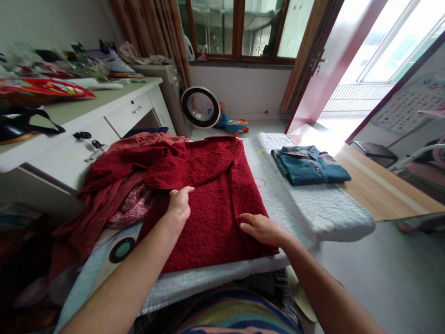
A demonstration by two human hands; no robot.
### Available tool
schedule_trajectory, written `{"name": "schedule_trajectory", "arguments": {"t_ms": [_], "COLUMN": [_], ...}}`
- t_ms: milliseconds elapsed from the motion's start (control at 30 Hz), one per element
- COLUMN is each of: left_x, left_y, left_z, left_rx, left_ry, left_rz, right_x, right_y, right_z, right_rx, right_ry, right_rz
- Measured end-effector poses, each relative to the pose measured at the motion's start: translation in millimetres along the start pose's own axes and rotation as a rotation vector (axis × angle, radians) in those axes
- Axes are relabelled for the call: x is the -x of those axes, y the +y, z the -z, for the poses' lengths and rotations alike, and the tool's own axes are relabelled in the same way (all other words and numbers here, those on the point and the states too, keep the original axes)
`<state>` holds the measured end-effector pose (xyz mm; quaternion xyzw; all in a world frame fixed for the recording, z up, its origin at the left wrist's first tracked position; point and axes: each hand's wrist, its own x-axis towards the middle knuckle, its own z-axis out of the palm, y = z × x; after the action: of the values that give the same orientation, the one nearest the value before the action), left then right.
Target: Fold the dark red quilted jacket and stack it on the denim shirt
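Red, likely light, soft (crinkled garment [208,218]), best held by near edge; pinched in left hand [180,204], touched by half-open right hand [262,228].

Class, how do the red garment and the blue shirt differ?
The red garment lies spread wide; the blue shirt is folded and smaller. The left hand and right hand touch the red garment; neither touches the blue shirt. Both lie at least partly on the pale cover.
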<state>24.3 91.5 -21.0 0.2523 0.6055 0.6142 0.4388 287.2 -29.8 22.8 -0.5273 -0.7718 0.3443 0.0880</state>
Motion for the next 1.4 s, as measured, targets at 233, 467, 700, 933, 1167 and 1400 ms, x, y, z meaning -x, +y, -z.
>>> {"name": "schedule_trajectory", "arguments": {"t_ms": [233,467,700,933,1167,1400], "left_x": [113.2,147.6,173.6,178.9,166.3,157.0], "left_y": [-17.3,-28.3,-34.3,-26.1,-17.8,-29.4], "left_z": [-31.4,-32.0,-31.7,-30.7,-20.1,0.5], "left_rx": [-0.507,-0.787,-0.672,-0.203,-0.420,-1.165], "left_ry": [-0.776,-0.871,-0.847,-0.836,-0.867,-0.949], "left_rz": [-0.063,-0.165,-0.123,0.258,-0.055,-0.942], "right_x": [2.5,34.4,64.9,74.6,64.9,69.0], "right_y": [24.9,63.3,70.3,61.9,60.9,61.3], "right_z": [2.2,-7.1,-23.5,-46.7,-67.2,-71.9], "right_rx": [-0.164,-0.115,-0.044,0.060,-0.006,0.131], "right_ry": [0.511,0.602,0.488,0.461,0.797,0.755], "right_rz": [-0.002,-0.068,0.007,0.083,-0.033,-0.019]}}
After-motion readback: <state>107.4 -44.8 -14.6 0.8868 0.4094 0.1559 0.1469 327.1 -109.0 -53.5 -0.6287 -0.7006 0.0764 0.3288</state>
